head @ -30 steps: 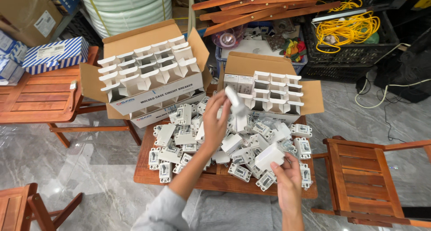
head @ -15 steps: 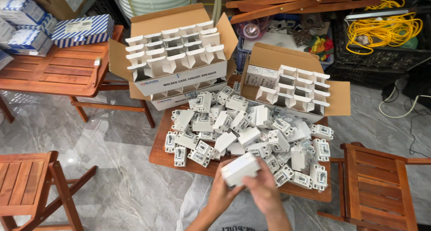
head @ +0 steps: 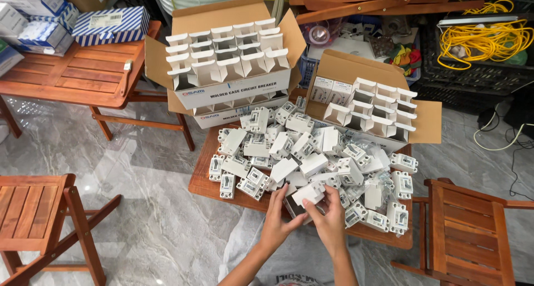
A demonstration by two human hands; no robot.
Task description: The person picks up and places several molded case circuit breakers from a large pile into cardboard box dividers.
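Both my hands meet at the near edge of a low wooden table (head: 203,187). My left hand (head: 277,218) and my right hand (head: 332,220) together hold a small white carton (head: 307,195) with a dark opening on its near side. Just beyond it lies a heap of white circuit breakers (head: 300,152), loose and overlapping. Behind the heap stand two open cardboard boxes, a left one (head: 222,52) and a right one (head: 367,102), both filled with rows of small white cartons with their flaps up.
A wooden folding table (head: 72,77) with blue-striped boxes (head: 108,23) stands at the left. Wooden chairs stand at the lower left (head: 39,208) and lower right (head: 467,225). A black crate with yellow cable (head: 481,38) is at the back right. The floor is grey marble.
My left hand came down from above the heap and joined my right hand on the white carton. The view has shifted so the table sits more to the right.
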